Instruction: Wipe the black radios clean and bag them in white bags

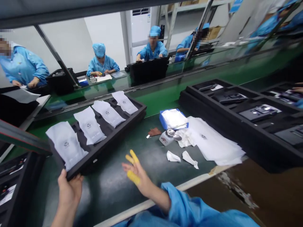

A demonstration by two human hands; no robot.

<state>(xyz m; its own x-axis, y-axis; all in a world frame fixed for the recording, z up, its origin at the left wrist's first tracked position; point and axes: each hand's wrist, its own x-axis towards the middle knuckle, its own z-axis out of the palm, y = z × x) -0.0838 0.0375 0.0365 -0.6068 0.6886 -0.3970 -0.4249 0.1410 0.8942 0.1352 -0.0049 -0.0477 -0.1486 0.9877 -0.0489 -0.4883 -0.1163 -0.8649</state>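
Observation:
My left hand (pixel 71 188) is closed on the near left corner of a black foam tray (pixel 107 137), thumb up against its rim. The tray is tilted, and several white pouches (pixel 89 125) with a small dark logo lie across its slots. To the right of the tray, my right hand (pixel 137 173) is over the green work surface (pixel 113 186), holding nothing. Its fingers are apart, and yellow finger cots cover the thumb and two fingers. Beyond it sit a dispenser bottle (pixel 167 137) with a metal top and a brown scrap (pixel 155 131).
A blue box of white wipes (pixel 174 119), crumpled wipes (pixel 173 156) and a stack of white pouches (pixel 210 142) lie right of centre. Black trays holding dark devices (pixel 259 112) stand at right; another tray (pixel 21 186) is at lower left. Co-workers (pixel 103 61) sit across the line.

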